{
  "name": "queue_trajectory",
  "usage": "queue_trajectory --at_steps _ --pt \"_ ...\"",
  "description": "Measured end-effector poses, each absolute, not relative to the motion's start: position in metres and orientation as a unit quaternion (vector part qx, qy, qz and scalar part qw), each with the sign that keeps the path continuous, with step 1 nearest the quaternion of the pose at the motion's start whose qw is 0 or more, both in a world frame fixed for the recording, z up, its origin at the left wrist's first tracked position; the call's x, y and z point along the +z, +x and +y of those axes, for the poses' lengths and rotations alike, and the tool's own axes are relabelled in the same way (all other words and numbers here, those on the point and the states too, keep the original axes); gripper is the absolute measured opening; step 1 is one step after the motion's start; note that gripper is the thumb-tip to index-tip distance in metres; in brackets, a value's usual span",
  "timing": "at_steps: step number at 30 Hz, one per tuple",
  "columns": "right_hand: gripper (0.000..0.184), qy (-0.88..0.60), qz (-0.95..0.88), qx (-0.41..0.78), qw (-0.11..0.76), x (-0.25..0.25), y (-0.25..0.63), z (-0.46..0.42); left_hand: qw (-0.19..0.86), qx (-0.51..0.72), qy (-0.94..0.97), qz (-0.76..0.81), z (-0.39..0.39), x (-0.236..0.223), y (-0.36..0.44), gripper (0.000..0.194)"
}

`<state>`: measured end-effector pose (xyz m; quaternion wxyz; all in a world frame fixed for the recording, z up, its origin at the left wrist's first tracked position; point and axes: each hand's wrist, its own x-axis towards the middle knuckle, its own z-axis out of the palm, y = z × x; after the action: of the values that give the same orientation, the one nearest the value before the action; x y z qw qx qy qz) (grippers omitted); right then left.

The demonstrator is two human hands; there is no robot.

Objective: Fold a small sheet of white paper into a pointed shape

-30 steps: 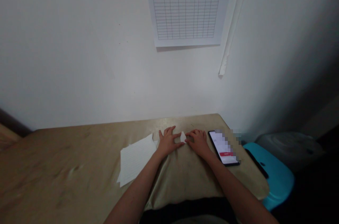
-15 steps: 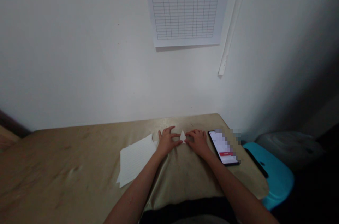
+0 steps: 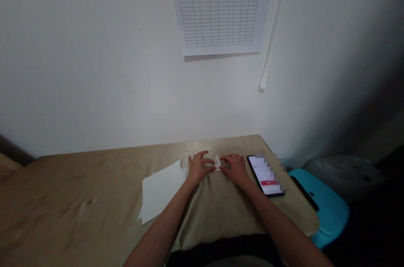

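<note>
A small folded piece of white paper [image 3: 217, 163], pointed at its far end, lies on the table between my two hands. My left hand [image 3: 199, 167] pinches its left edge with thumb and index finger, the other fingers raised and spread. From the other side, my right hand [image 3: 235, 168] has thumb and index finger on the paper's right edge, its remaining fingers curled. Left of my left hand lies a stack of lined paper sheets [image 3: 160, 191], partly behind my left forearm.
A smartphone [image 3: 267, 176] with a lit screen lies right of my right hand. The brown-covered table [image 3: 78, 199] meets a white wall [image 3: 94, 69] bearing a printed chart [image 3: 221, 14]. A turquoise plastic object [image 3: 328, 208] stands beyond the table's right edge.
The folded paper looks slightly narrower toward its tip, and its near end shows wider. Both hands stay in nearly the same place; the view has shifted slightly.
</note>
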<state>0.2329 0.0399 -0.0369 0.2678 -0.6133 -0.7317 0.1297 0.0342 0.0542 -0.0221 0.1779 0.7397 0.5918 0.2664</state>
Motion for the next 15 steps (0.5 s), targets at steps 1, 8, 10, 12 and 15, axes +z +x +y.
queue_trajectory --at_steps 1,8,10,12,15 --pt "0.029 -0.613 -0.733 0.128 0.267 -0.0373 0.2331 0.0402 0.179 0.266 0.737 0.595 0.0543 -0.022 0.0347 0.012" --pt "0.028 -0.616 -0.732 0.122 0.263 -0.0395 0.2329 0.0419 0.185 0.27 0.732 0.597 0.0555 -0.0239 0.0356 0.008" --pt "0.024 -0.612 -0.733 0.123 0.27 -0.0392 0.2329 0.0419 0.186 0.269 0.733 0.597 0.0554 -0.0237 0.0356 0.008" --pt "0.021 -0.604 -0.734 0.13 0.282 -0.0388 0.233 0.0418 0.183 0.267 0.735 0.596 0.055 -0.0232 0.0357 0.008" --pt "0.017 -0.59 -0.734 0.14 0.305 -0.039 0.233 0.0424 0.177 0.263 0.737 0.597 0.0544 -0.0221 0.0362 0.008"
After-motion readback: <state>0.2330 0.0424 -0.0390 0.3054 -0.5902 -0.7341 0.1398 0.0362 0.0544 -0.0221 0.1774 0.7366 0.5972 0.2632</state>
